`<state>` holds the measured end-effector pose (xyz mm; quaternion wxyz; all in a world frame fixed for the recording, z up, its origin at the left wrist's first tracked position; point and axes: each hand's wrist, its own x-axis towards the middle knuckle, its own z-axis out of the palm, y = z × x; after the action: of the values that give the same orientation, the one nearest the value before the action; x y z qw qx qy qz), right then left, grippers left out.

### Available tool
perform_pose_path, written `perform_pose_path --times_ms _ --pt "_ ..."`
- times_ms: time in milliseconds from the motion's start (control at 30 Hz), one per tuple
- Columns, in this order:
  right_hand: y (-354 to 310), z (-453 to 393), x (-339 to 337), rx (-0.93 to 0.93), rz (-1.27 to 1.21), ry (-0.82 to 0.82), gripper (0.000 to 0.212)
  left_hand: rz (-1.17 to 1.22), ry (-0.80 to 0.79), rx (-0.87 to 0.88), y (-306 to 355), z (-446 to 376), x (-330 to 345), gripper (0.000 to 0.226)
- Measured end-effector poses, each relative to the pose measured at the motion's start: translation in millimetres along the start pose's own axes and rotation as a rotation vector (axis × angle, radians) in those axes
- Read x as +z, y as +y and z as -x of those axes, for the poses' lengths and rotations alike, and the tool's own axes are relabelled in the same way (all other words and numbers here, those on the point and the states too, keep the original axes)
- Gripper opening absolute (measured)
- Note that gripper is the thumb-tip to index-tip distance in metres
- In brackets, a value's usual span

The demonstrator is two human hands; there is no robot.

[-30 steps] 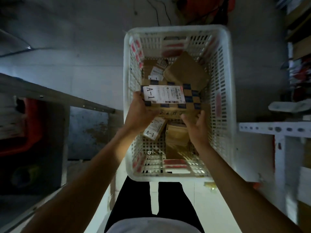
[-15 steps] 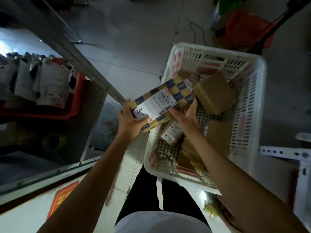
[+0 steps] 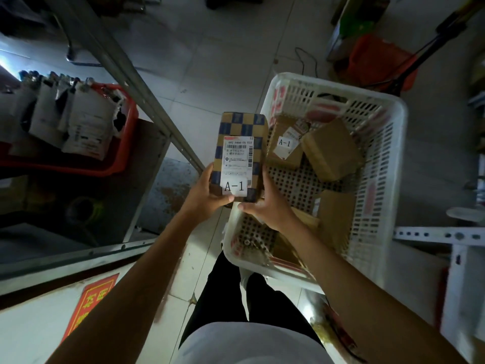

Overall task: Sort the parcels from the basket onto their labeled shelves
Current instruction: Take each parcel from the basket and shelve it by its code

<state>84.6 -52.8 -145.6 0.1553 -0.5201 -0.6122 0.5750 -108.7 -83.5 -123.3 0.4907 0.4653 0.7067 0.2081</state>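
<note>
Hands first: the left hand (image 3: pixel 203 191) and right hand (image 3: pixel 267 204) grip the near end of the checkered parcel (image 3: pixel 240 153), fingers curled round its side edges and thumbs under its "A-1" label. It is held in the air just left of the white basket (image 3: pixel 393 158). Stiff cardboard, probably light; holding it by the edges suits it. Further off in the basket lies another A-1 parcel (image 3: pixel 284 148) beside a plain brown box (image 3: pixel 330 151).

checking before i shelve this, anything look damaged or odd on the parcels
The checkered parcel held by both hands looks intact, its A-1 label flat. In the red bin at left, the white bags have ragged, torn-looking tops.
</note>
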Motion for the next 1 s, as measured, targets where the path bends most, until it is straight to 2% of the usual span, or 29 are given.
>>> perform_pose_path --times_ms 100,267,367,533,700,867,1000 --pt "0 10 -7 -0.002 -0.041 0.0 0.105 -0.017 -0.043 0.046 1 12 3 0.097" --pt "-9 43 -17 -0.007 -0.03 0.05 0.108 0.074 -0.032 0.161 13 31 10 0.094" --pt "-14 71 -24 0.017 -0.034 0.175 0.113 0.051 -0.119 0.212 30 34 16 0.093" --pt "-12 129 -17 -0.001 -0.054 0.48 0.101 -0.129 -0.236 0.386 47 43 36 0.109" --pt "-3 202 30 0.101 -0.105 0.675 0.107 -0.246 -0.41 0.478 34 79 49 0.111" --pt "9 272 89 0.188 -0.137 0.822 0.113 -0.364 -0.592 0.6 17 131 60 0.103" --pt "30 332 129 0.231 -0.24 0.933 0.108 -0.429 -0.688 0.659 5 184 84 0.095"
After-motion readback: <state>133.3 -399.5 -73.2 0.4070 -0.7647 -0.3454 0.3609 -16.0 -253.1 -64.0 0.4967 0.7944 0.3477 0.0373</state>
